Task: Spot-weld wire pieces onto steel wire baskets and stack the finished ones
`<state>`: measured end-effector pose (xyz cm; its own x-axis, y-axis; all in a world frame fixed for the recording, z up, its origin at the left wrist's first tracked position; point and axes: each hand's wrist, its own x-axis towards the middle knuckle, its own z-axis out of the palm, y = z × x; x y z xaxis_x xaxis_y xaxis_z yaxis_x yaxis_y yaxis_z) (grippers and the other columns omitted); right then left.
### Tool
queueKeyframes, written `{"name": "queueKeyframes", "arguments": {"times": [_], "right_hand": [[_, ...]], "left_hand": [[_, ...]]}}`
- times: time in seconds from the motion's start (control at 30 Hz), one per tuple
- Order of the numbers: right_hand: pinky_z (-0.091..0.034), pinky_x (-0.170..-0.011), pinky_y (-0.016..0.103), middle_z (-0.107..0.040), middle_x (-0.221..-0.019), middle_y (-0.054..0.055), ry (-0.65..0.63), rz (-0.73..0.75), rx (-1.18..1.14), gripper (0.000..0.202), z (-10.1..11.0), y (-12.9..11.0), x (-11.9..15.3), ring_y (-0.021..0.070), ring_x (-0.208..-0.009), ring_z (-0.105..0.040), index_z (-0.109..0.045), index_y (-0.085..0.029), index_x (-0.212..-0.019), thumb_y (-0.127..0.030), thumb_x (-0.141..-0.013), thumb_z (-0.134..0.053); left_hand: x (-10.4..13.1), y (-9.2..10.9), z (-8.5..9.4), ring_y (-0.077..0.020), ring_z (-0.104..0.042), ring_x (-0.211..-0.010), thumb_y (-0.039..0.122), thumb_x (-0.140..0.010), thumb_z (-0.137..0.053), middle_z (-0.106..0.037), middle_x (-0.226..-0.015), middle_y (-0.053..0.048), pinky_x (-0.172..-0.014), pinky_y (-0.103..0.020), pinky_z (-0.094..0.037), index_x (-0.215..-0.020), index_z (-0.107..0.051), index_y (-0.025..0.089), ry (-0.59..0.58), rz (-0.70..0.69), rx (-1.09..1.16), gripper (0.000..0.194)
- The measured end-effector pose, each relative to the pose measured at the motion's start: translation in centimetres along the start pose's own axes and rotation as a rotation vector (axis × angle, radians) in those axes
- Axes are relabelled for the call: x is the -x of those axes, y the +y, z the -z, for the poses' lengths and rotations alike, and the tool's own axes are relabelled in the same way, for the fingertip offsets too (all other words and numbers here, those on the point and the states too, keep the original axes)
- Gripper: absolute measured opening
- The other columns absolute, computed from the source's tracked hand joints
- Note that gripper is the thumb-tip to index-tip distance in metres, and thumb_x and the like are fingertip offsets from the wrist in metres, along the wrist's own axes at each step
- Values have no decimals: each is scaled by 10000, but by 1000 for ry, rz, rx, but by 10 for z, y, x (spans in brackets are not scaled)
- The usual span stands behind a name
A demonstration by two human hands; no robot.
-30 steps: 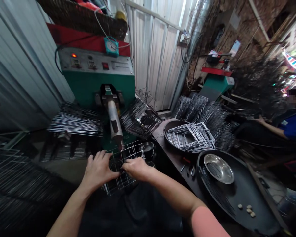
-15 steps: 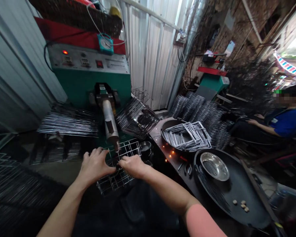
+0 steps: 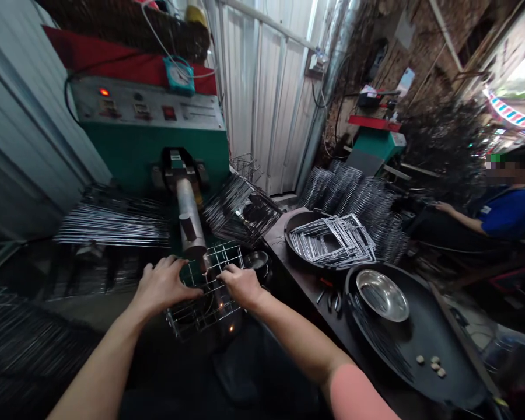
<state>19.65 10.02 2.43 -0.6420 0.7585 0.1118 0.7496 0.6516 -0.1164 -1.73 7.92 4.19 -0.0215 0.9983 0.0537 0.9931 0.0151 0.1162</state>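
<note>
A wire basket (image 3: pixel 225 255) of silvery rods is tilted under the metal arm (image 3: pixel 191 216) of a green welding machine (image 3: pixel 126 143). The arm's narrow tip reaches down to the rods between my hands. My left hand (image 3: pixel 161 286) is closed on the basket's left side, thumb along the near wires and fingers over the far ones. On the right, my right hand (image 3: pixel 241 287) pinches the rods with bent fingers; its fingertips are partly hidden. Small orange sparks (image 3: pixel 221 305) glow just below the basket's wires.
Stacked wire racks (image 3: pixel 114 224) stand left of the arm, more wire frames (image 3: pixel 240 210) right of it. A round pan of bent wire frames (image 3: pixel 345 239), pliers (image 3: pixel 333 300) and a black tray (image 3: pixel 437 326) with a steel bowl (image 3: pixel 382 296) lie right. A person (image 3: pixel 507 216) sits beyond.
My right hand has shifted right and up along the basket, away from my left hand. The sparks by the pan are gone; others show below the basket. The view has moved slightly.
</note>
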Motion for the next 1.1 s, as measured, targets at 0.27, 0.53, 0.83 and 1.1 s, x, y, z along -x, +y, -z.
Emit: {"name": "queueKeyframes", "arguments": {"times": [0.27,0.53,0.83,1.1], "right_hand": [[-514,-599,279,-702,-1164,36,11,56,58,263,4,2,-24,193,-873,-730,-635,-252,-1178,-239,-1013,-432],[-544,-632,280,-687,-1156,60,-46,79,108,237,15,1,-27,196,-891,-730,-601,-239,-1173,-199,-996,-448],[-485,-522,257,-695,-1103,65,-2,175,148,190,5,-5,37,181,-775,-718,-629,-197,-1068,-159,-984,-462],[-450,-501,243,-691,-1056,45,41,145,108,141,-1,-9,41,155,-728,-699,-630,-197,-1017,-138,-933,-534]], "left_hand": [[-22,-10,5,-391,-566,-1218,501,-644,-726,-626,-1293,-190,-1019,-533,-431,-1187,-620,177,-33,7,83,641],[-23,-9,4,-399,-579,-1203,563,-677,-672,-636,-1263,-205,-949,-492,-467,-1205,-614,163,-102,51,42,665],[33,16,-15,-397,-516,-1270,516,-610,-679,-575,-1352,-213,-1046,-520,-409,-1251,-608,132,67,-17,-36,751],[39,19,-11,-389,-519,-1260,505,-603,-673,-582,-1333,-215,-1042,-522,-405,-1240,-614,134,69,-4,-72,740]]}}
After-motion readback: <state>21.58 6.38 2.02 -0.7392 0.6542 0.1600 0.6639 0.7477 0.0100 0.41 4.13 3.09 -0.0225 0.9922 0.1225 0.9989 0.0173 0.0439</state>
